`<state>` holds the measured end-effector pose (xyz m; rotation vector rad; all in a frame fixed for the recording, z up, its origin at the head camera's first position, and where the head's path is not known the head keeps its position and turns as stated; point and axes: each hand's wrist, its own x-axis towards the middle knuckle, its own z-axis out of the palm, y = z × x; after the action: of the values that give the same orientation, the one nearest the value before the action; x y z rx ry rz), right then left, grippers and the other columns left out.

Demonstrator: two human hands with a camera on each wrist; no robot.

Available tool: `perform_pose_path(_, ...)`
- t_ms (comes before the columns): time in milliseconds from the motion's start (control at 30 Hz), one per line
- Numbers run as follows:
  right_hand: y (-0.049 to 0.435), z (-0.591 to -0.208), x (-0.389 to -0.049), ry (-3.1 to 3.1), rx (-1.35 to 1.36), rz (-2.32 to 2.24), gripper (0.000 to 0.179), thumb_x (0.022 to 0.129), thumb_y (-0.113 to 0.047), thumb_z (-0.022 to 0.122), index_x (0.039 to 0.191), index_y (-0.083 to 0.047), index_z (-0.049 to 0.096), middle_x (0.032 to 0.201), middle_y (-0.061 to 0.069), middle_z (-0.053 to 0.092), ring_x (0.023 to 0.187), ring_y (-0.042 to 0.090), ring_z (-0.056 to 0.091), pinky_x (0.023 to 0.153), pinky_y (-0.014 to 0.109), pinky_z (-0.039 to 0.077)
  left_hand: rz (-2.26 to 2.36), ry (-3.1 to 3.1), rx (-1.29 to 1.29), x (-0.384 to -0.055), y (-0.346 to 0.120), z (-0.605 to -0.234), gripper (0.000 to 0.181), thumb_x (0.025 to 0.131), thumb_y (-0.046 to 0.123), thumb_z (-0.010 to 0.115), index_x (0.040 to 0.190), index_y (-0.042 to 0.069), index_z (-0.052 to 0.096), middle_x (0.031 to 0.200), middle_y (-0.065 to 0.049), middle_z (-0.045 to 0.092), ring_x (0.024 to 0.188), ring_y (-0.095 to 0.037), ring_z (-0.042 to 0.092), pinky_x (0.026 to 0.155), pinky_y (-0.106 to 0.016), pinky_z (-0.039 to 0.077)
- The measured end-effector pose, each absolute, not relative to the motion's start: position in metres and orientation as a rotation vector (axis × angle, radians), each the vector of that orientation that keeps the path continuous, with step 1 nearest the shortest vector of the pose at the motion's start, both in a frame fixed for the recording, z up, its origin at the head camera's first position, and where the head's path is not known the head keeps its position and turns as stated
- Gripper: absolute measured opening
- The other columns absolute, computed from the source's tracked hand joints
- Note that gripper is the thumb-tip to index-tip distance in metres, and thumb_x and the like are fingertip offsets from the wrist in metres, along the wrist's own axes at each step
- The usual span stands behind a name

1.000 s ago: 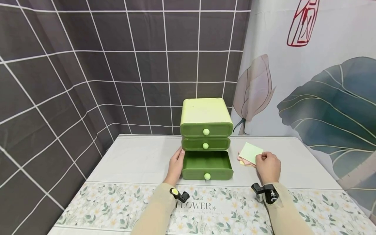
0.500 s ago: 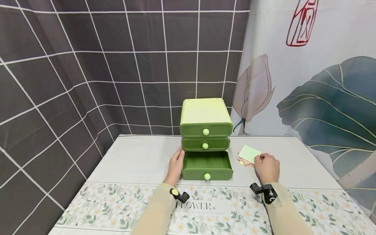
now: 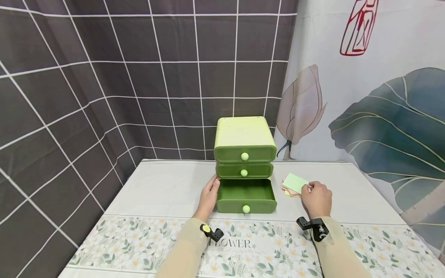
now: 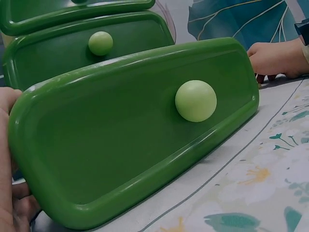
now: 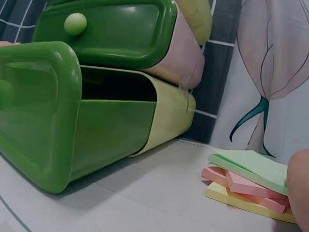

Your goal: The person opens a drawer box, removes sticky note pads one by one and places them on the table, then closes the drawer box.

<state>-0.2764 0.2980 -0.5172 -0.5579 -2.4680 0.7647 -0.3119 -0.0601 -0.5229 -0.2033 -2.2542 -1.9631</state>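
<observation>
My left hand (image 3: 207, 195) rests along the left side of the pulled-out bottom drawer (image 3: 246, 206) of a small green drawer unit (image 3: 245, 133). Nothing shows inside that drawer in the head view. To the right of the unit lies a loose stack of sticky notes (image 5: 246, 186), pale green on top, pink in the middle, yellow underneath. At the stack's right edge, my right hand (image 3: 316, 199) has curled fingers that pinch the sticky notes. Its fingertips are partly hidden in both the head and right wrist views.
Two upper drawers, the top one (image 3: 229, 154) and the middle one (image 3: 227, 170), are closed, each with a round pale knob. A white cloth with a floral band (image 3: 139, 243) covers the table. Dark checked fabric (image 3: 174, 77) and a leaf-print curtain (image 3: 389, 116) hang behind.
The green top of the sticky-note stack has shifted slightly left and down with my right hand. My left hand and the drawer have stayed put.
</observation>
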Motion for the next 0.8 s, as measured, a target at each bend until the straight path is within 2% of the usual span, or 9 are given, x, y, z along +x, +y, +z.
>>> perform_pose_path(200,0.295,-0.520,-0.281,-2.320,-0.374,0.872,0.043,0.102,-0.025,0.051,0.131,0.006,0.057,0.133,0.031,0.050,0.126,0.049,0.043,0.105,0.061,0.035,-2.039,-2.266,-0.253,-0.305,-0.065,-0.522,0.054,0.107,0.032,0.049,0.157,0.013,0.039,0.159,-0.013,0.039,0.144,-0.038,0.038,0.120,-0.055,0.025)
perform_pose_path(367,0.282,-0.520,-0.281,-2.191,0.008,1.019,0.039,0.099,-0.013,0.059,0.136,0.000,0.056,0.140,0.024,0.052,0.124,0.045,0.051,0.106,0.059,0.039,-2.208,-2.224,-0.474,-0.300,-0.070,-0.521,0.065,0.106,0.019,0.050,0.162,0.010,0.020,0.165,-0.020,0.023,0.148,-0.041,0.029,0.122,-0.055,0.020)
perform_pose_path(467,0.268,-0.517,-0.279,-2.149,0.265,1.239,0.052,0.097,-0.002,0.061,0.147,-0.001,0.046,0.148,0.024,0.047,0.126,0.048,0.051,0.109,0.048,0.043,-2.267,-2.196,-0.607,-0.299,-0.074,-0.520,0.076,0.101,0.012,0.053,0.164,0.012,0.011,0.166,-0.020,0.017,0.151,-0.040,0.020,0.123,-0.053,0.015)
perform_pose_path(500,0.262,-0.513,-0.277,-2.147,0.342,1.330,0.059,0.096,0.001,0.061,0.151,0.000,0.040,0.152,0.025,0.042,0.129,0.050,0.048,0.111,0.047,0.042,-2.257,-2.216,-0.615,-0.299,-0.075,-0.520,0.081,0.099,0.013,0.056,0.164,0.014,0.009,0.167,-0.019,0.015,0.152,-0.039,0.018,0.123,-0.054,0.012)
perform_pose_path(567,0.248,-0.505,-0.271,-2.142,0.480,1.471,0.073,0.092,0.008,0.062,0.156,0.004,0.027,0.158,0.029,0.031,0.137,0.053,0.038,0.114,0.035,0.037,-2.229,-2.261,-0.616,-0.299,-0.076,-0.519,0.091,0.094,0.015,0.064,0.164,0.019,0.007,0.169,-0.015,0.013,0.154,-0.037,0.014,0.123,-0.057,0.008)
perform_pose_path(633,0.240,-0.506,-0.270,-2.186,0.559,1.530,0.087,0.090,0.007,0.066,0.161,0.000,0.014,0.163,0.027,0.021,0.144,0.051,0.028,0.117,0.029,0.032,-2.191,-2.301,-0.622,-0.299,-0.076,-0.518,0.100,0.088,0.017,0.071,0.165,0.021,0.005,0.169,-0.013,0.010,0.154,-0.036,0.013,0.122,-0.059,0.007)
perform_pose_path(733,0.234,-0.510,-0.269,-2.329,0.591,1.505,0.102,0.089,-0.001,0.072,0.163,-0.006,0.001,0.167,0.023,0.009,0.151,0.045,0.017,0.121,0.033,0.025,-2.143,-2.329,-0.646,-0.300,-0.075,-0.520,0.110,0.082,0.016,0.077,0.164,0.021,0.005,0.169,-0.015,0.009,0.151,-0.039,0.019,0.121,-0.061,0.011)
perform_pose_path(800,0.236,-0.518,-0.273,-2.423,0.569,1.473,0.105,0.090,-0.009,0.074,0.163,-0.012,-0.002,0.168,0.020,0.006,0.151,0.043,0.017,0.122,0.046,0.022,-2.134,-2.327,-0.664,-0.300,-0.074,-0.521,0.111,0.081,0.014,0.079,0.164,0.019,0.006,0.168,-0.016,0.008,0.150,-0.039,0.021,0.121,-0.060,0.013)
